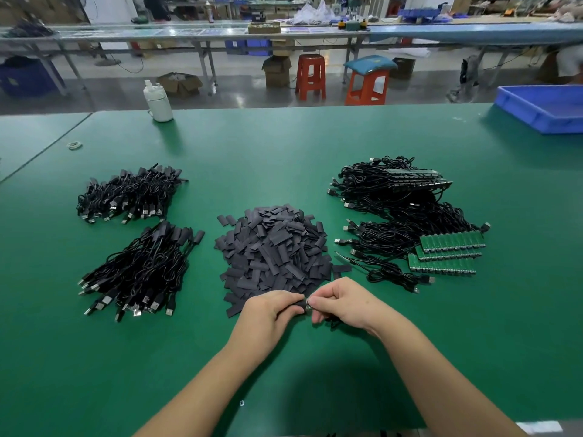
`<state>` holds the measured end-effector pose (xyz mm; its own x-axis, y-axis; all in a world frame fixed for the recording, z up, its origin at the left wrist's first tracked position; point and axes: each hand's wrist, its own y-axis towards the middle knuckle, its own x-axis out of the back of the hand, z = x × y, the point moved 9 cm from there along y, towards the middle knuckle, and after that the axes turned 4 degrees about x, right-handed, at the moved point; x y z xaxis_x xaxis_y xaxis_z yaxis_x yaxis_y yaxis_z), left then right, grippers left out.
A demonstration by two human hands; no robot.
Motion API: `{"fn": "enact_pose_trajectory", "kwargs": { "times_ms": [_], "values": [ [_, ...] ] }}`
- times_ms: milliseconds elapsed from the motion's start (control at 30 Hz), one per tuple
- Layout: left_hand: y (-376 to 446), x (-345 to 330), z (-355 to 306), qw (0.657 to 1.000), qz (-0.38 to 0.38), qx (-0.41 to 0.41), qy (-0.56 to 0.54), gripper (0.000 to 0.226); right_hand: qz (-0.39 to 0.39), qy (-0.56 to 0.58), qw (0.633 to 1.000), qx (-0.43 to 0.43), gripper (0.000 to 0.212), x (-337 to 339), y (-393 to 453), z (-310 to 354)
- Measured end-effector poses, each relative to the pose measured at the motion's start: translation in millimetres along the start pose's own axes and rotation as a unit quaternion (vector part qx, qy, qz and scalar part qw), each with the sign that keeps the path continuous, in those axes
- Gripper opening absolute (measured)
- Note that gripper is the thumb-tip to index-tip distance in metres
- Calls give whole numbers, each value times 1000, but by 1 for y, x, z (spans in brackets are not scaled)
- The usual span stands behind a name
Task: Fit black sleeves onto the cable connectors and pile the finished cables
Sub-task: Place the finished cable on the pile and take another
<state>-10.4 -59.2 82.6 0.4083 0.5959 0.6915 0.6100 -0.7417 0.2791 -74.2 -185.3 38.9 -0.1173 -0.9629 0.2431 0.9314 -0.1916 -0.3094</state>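
Bottom centre of frame: left hand (268, 310) and right hand (342, 302) pinch one black sleeve (301, 303) and its connector (308, 307) between them, just below sleeve pile (277, 247). Sleeved cables (138, 269) lie left, unsleeved cables (407, 222) right, on green counter (284, 146). White bottle (157, 100) upper left, blue tray (542, 107) upper right.

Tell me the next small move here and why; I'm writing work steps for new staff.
Probably slide the black sleeve fully over the connector. The left hand pinches the sleeve and the right hand holds the connector end, with a bit of it showing between the fingertips, so the fit looks unfinished. After that it could join the finished cables on the left.
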Motion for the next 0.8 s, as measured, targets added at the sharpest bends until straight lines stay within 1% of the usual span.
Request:
{"fn": "enact_pose_trajectory", "kwargs": {
  "times_ms": [67, 167, 267, 567, 633, 800],
  "values": [
    [-2, -1, 0, 1000, 2, -3, -6, 20, 2, -13, 1000, 2, 22, 0, 1, 0],
    [-3, -5, 0, 1000, 13, -6, -3, 21, 8, -17, 1000, 6, 18, 0, 0, -1],
    [-1, -9, -3, 1000, 22, -11, 4, 21, 4, -2, 1000, 9, 15, 0, 1, -3],
    [2, -10, -9, 1000, 22, -17, 7, 20, -5, 36, 999, 22, 17, -2, 3, -2],
    [3, -8, -8, 1000, 15, -14, 15, 20, -3, 15, 1000, 21, 20, -1, 3, -2],
    [2, -6, -2, 1000, 8, 8, 24, 22, 8, -79, 997, 7, 26, 2, 0, 0]
  ]
}}
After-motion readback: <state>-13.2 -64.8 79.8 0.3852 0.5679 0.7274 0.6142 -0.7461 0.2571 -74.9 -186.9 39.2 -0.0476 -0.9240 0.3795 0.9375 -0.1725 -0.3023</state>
